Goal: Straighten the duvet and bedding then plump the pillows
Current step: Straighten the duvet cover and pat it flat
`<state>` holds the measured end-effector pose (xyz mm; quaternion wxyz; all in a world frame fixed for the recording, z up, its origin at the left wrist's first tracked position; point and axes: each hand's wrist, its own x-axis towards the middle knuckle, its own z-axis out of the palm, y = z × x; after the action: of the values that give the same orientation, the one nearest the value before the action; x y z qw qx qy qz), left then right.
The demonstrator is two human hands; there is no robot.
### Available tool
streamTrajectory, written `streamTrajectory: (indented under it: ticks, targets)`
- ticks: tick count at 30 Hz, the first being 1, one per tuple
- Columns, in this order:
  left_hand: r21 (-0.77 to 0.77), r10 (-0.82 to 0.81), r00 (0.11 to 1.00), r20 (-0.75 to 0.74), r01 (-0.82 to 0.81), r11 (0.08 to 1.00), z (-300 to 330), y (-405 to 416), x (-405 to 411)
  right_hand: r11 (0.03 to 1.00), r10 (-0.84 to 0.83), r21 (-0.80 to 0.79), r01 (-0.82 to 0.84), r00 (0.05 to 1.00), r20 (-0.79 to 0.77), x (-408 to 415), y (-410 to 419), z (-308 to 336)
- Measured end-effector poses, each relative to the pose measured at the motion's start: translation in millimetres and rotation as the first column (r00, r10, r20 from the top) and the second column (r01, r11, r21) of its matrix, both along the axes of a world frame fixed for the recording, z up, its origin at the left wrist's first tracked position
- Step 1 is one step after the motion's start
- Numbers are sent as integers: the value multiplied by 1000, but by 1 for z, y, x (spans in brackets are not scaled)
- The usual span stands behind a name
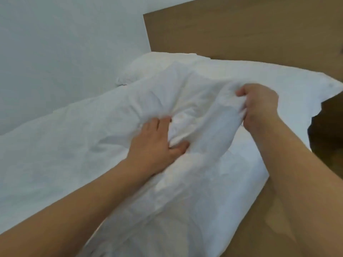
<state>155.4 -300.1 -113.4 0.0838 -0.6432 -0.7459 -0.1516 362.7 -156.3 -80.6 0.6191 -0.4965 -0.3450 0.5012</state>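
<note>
A white crumpled duvet [78,138] covers the bed from the left edge to the middle. My left hand [157,143] grips a bunched fold of it, fingers and thumb dug into the fabric. My right hand [259,106] holds the raised top edge of the duvet in a fist, lifted off the mattress. Two white pillows lie at the head of the bed: one [148,65] at the back left, another [278,76] stretching to the right behind my right hand.
A brown wooden headboard [241,26] stands behind the pillows. A pale wall [65,43] runs along the bed's left side. Wooden floor [269,219] shows at the lower right beside the mattress corner [246,182].
</note>
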Motion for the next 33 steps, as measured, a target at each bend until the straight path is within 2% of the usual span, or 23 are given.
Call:
streamTrajectory:
  ticks: [1, 3, 6, 8, 10, 12, 13, 14, 15, 16, 17, 18, 19, 20, 21, 22, 23, 24, 27, 29, 30, 31, 33]
  targets:
    - [-194, -23, 997, -73, 8, 981, -22, -1, 13, 995, 29, -100, -29, 1000, -1, 0, -11, -30]
    - [-421, -75, 980, -184, -10, 907, -55, -8, 30, 947, 97, -298, -123, 990, -101, -4, -31, -94]
    - [-444, -159, 931, -329, -3, 896, -68, -26, 36, 900, 156, -391, -196, 979, -131, -4, -35, -144]
    - [-419, -165, 879, -448, -43, 907, -63, -34, 30, 899, 148, -397, -184, 982, -121, -7, -36, -123]
    - [-350, -27, 925, -380, -117, 929, -39, -21, 8, 912, 188, -354, -209, 978, -93, -8, -30, -87]
    - [-367, 123, 984, -127, -162, 916, 3, 4, -25, 919, 255, -287, -270, 963, -89, -12, -25, -51]
    - [-330, 189, 982, -15, -183, 926, 29, 15, -39, 934, 269, -218, -284, 958, -93, -14, -23, -35]
    - [-206, 240, 970, 47, -226, 952, 55, 22, -51, 946, 280, -139, -292, 955, -97, -18, -23, -19]
    - [19, 283, 959, 31, -283, 959, 76, 23, -59, 957, 278, -51, -286, 953, -125, -23, -26, -5]
    - [264, 335, 942, -12, -320, 910, 89, 21, -63, 962, 270, 14, -271, 951, -153, -27, -28, 5]
    - [424, 346, 937, -54, -292, 857, 93, 17, -61, 975, 221, 45, -216, 957, -190, -31, -27, 6]
    - [457, 300, 950, -90, -228, 860, 84, 10, -55, 984, 176, 21, -176, 957, -232, -34, -23, -1]
    - [351, 207, 974, -92, -162, 922, 62, 2, -45, 990, 123, -38, -137, 959, -254, -34, -24, -13]
    - [149, 101, 992, -73, -89, 985, 31, -6, -35, 989, 75, -103, -105, 962, -261, -33, -20, -36]
    - [-107, 8, 996, -91, -17, 994, -4, -17, -23, 980, 45, -181, -86, 975, -219, -32, -21, -58]
    - [-335, -77, 987, -142, 26, 942, -37, -26, -12, 963, 54, -255, -90, 988, -143, -26, -23, -79]
    - [-462, -128, 970, -206, 19, 887, -61, -33, -3, 943, 60, -326, -74, 997, -52, -24, -21, -96]
    - [-484, -138, 953, -268, -9, 875, -75, -35, 1, 905, 71, -405, -128, 986, -152, -21, -19, -111]
    - [-424, -35, 930, -366, -134, 896, -77, -34, 4, 831, 171, -530, -170, 984, -48, -11, -26, -140]
    - [-379, -12, 892, -452, -180, 908, -77, -29, 2, 771, 253, -581, -260, 963, -96, -9, -30, -134]
    - [-378, 4, 899, -437, -188, 906, -71, -26, -2, 775, 267, -559, -294, 955, -132, -10, -29, -124]
    - [-360, 39, 938, -345, -171, 917, -59, -23, -4, 792, 257, -522, -316, 949, -184, -10, -27, -110]
    - [-233, 121, 993, 9, -115, 966, -19, -17, -9, 878, 187, -377, -295, 936, -297, -9, -18, -74]
